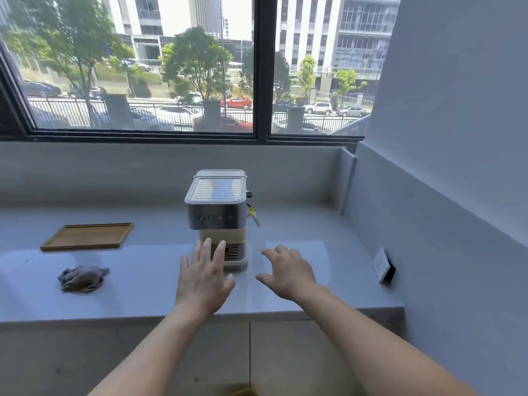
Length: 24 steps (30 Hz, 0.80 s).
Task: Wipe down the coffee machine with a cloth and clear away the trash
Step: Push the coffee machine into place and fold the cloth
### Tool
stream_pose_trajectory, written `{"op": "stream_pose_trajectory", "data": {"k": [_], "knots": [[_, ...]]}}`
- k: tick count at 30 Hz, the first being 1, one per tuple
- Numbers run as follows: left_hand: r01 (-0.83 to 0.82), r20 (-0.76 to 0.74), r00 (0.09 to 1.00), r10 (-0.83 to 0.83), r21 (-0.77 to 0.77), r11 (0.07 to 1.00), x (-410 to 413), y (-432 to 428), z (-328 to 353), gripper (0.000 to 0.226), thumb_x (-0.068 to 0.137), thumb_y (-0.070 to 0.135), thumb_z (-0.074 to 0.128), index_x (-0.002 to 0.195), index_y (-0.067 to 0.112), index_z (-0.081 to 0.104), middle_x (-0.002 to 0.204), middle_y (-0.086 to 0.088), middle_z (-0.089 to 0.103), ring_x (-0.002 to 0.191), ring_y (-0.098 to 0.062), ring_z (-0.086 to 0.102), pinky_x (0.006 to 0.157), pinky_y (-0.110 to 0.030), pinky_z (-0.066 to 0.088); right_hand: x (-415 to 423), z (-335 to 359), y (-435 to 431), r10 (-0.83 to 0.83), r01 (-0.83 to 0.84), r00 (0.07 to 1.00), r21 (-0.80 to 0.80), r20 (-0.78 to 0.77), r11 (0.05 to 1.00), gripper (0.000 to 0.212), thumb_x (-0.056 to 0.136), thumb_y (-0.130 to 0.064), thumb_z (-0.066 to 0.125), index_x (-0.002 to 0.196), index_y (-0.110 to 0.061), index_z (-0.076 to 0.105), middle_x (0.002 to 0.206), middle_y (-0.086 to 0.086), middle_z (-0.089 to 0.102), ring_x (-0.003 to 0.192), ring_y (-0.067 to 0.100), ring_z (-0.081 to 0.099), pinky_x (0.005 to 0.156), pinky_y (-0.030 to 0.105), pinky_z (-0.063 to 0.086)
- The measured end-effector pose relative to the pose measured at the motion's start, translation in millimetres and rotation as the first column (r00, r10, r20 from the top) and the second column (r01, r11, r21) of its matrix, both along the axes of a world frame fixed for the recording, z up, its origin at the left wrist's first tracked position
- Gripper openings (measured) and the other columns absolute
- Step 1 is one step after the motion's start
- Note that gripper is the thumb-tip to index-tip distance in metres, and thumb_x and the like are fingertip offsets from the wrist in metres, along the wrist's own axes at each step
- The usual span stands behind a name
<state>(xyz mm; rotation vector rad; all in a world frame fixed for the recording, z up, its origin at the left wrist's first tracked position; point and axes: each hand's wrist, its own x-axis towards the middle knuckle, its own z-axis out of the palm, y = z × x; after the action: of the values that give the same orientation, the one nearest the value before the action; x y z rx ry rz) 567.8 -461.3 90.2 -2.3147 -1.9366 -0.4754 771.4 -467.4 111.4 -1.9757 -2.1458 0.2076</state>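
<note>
Head view shows both hands empty, fingers spread: left hand (204, 281) in front of the base of the machine (217, 215), right hand (288, 274) just right of it. The cloth (83, 278) lies crumpled well left of the left hand, the nearer one, its heap running sideways, near a tray (87, 237) on the pale counter (143, 295) under a window (143, 67).

coffee machine (216, 207): brushed metal upper body with dull sheen, ribbed metal top plate, cream plastic lower part and base, smooth; small black plastic knob (249, 192) on its side. tray (87, 236): light wood, matt, smooth with raised rim. cloth (82, 278): soft crumpled fabric, greyish, matt. surface (300, 232): pale stone-like slab, smooth, slightly glossy with soft reflections. wall socket (381, 264): white plastic, glossy. window frame (262, 67): dark, matt
</note>
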Motion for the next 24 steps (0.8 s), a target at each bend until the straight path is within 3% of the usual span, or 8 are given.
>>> {"op": "stream_pose_trajectory", "data": {"k": [9,17,24], "knots": [[-0.099,-0.034,0.994,0.102,0.074,0.992,-28,5,32,0.079,0.092,0.055,0.044,0.155,0.026,0.006,0.164,-0.012,0.01,0.152,-0.03,0.005,0.121,-0.054,0.013,-29,41,27,0.186,-0.181,0.982,0.156,-0.016,0.971,0.052,0.088,-0.054,0.057,0.134,-0.033,0.043,0.13,-0.003,0.052,0.119,0.026,0.047,0.09,0.039,0.046],[-0.228,-0.074,0.97,0.23,0.039,0.973,-84,-9,28,0.078,0.092,0.056,0.04,0.154,0.026,0.004,0.164,-0.012,0.008,0.152,-0.031,0.004,0.12,-0.055,0.012,-79,44,39,0.287,-0.282,0.958,0.144,-0.016,0.949,0.051,0.087,-0.053,0.057,0.133,-0.035,0.045,0.126,-0.003,0.051,0.118,0.026,0.045,0.083,0.037,0.044],[-0.283,-0.085,0.955,0.284,0.018,0.959,-157,-20,19,0.077,0.092,0.056,0.039,0.154,0.024,0.007,0.163,-0.013,0.012,0.151,-0.032,0.006,0.12,-0.053,0.014,-152,29,46,0.319,-0.319,0.948,0.091,0.01,0.943,0.058,0.087,-0.056,0.056,0.139,-0.035,0.042,0.134,-0.001,0.051,0.121,0.027,0.045,0.091,0.041,0.047]]}}
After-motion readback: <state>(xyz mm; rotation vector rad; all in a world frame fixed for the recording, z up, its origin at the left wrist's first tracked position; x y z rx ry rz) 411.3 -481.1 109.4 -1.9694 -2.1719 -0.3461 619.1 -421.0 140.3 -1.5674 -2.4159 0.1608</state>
